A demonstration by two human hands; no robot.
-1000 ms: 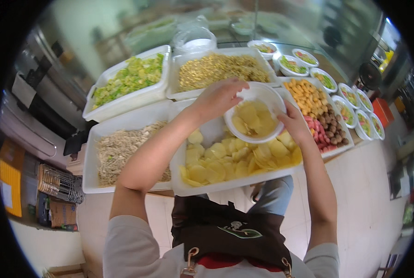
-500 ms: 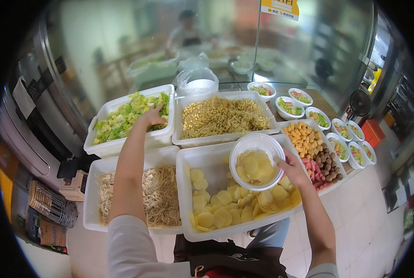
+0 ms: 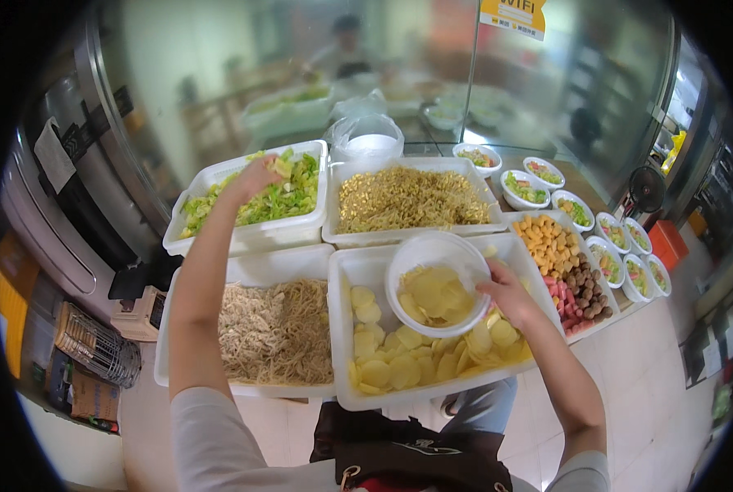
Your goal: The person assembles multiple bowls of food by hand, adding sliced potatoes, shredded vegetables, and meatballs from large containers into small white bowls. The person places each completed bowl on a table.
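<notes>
My left hand (image 3: 255, 175) is over the white tub (image 3: 260, 234) of chopped lettuce (image 3: 255, 209) at the back left, its fingers closed round some lettuce pieces. In my right hand (image 3: 507, 293) is a round clear plastic bowl (image 3: 442, 248), gripped by its right side. Pale yellow potato slices (image 3: 438, 293) lie inside the bowl. It is held tilted above a white tub (image 3: 440, 400) of more potato slices (image 3: 415, 362).
Bean sprouts (image 3: 415, 197) fill the back middle tub; pale brown shreds (image 3: 276, 328) fill the front left one. At right, a tray holds yellow chunks (image 3: 547, 244), meatballs (image 3: 589, 297) and pink sausage pieces (image 3: 561, 293). Several filled bowls (image 3: 526, 189) stand beyond. A glass pane (image 3: 415, 74) rises behind.
My left hand has lifted from spread in the lettuce to closed with pieces in it, moving left. My right hand has brought the bowl slightly left, while the whole view has shifted.
</notes>
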